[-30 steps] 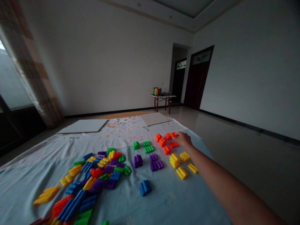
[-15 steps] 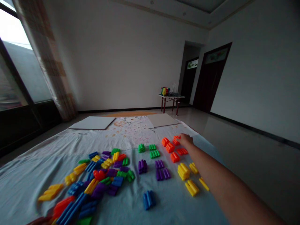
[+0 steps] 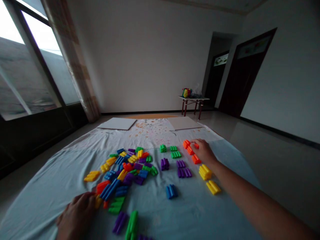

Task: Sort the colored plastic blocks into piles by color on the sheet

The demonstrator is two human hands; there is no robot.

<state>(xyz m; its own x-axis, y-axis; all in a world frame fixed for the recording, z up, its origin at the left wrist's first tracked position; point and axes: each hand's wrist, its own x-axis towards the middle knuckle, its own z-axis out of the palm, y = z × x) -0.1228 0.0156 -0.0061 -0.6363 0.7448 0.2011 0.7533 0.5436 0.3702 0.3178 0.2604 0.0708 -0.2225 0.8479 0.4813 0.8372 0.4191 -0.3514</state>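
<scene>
You are working on a pale blue cloth (image 3: 190, 216) spread on the floor (image 3: 275, 186), paint-stained toward its far end, where two white boards (image 3: 117, 123) lie at the upper left and centre. A small table (image 3: 192, 98) stands well beyond the cloth, at the upper right. Left of centre lies a loose heap of plastic interlocking blocks (image 3: 127, 168) in mixed colours. To its right are separate groups: green blocks (image 3: 173, 150), purple blocks (image 3: 181, 168), yellow blocks (image 3: 206, 176), a blue block stack (image 3: 171, 191) and orange blocks (image 3: 190, 150).

Your right hand (image 3: 203, 151), centre right, is palm down, fingers curled over the orange blocks and touching them; any pinch cannot be confirmed. Your left hand (image 3: 76, 215), lower left, is palm down with fingers loosely curved, just beside the heap; any grip cannot be confirmed.
</scene>
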